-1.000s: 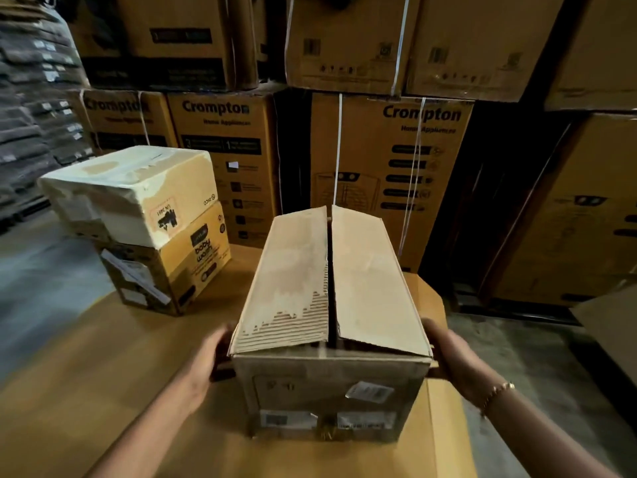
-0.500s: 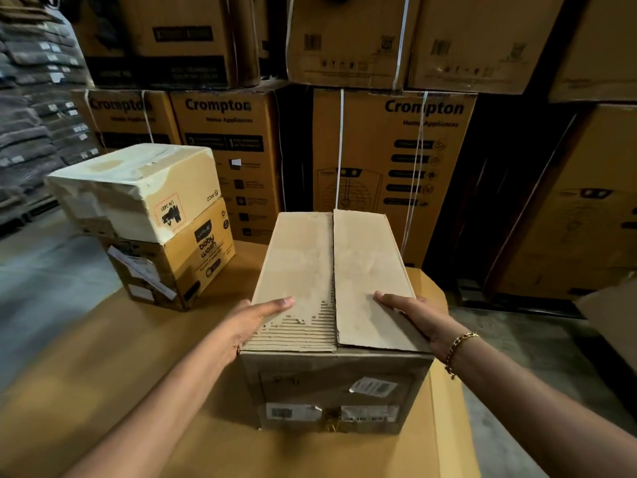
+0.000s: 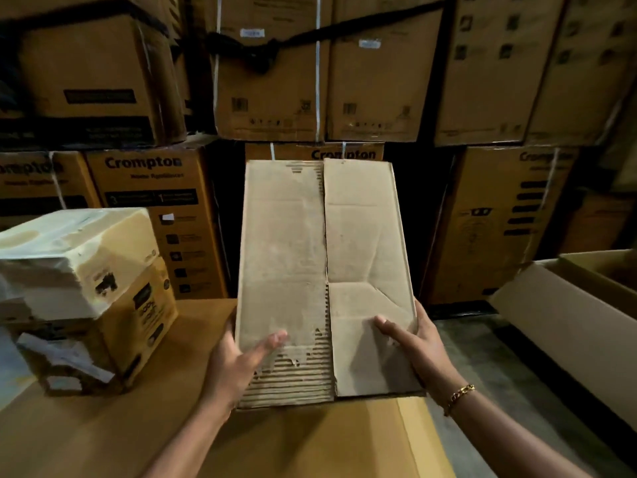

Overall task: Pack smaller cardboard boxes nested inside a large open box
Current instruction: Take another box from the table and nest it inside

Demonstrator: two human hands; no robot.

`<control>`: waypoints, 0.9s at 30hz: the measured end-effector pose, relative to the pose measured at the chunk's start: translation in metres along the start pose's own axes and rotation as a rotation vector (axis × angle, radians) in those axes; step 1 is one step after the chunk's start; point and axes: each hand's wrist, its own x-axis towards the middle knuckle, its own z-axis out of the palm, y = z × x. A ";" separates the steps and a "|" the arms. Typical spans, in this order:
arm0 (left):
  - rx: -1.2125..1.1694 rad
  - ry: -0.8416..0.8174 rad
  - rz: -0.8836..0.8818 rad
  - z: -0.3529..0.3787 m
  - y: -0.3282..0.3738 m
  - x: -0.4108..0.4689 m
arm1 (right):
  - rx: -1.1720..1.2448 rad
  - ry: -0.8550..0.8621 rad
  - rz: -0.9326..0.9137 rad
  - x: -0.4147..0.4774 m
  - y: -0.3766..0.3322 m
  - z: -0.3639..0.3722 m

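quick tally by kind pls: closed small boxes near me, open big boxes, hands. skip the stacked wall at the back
Closed small boxes: 3 (held box, pale box, brown box under it)
Open big boxes: 1 (open box, at the right edge)
Hands: 2 (left hand, right hand, both with a grip on the held box)
Total: 6

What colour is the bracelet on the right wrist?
Gold. The chain-link bracelet shows best in the head view, the only one here.

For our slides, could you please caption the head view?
Left hand and right hand grip a worn cardboard box between two stacked boxes and a large open box.
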 end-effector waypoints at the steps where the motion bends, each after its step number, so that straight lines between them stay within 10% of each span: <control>1: -0.006 -0.013 0.021 0.008 0.003 0.001 | 0.002 0.014 -0.025 -0.003 -0.004 -0.009; 27: -0.173 -0.300 0.418 0.567 0.150 -0.063 | -0.247 0.434 -0.335 -0.050 -0.173 -0.563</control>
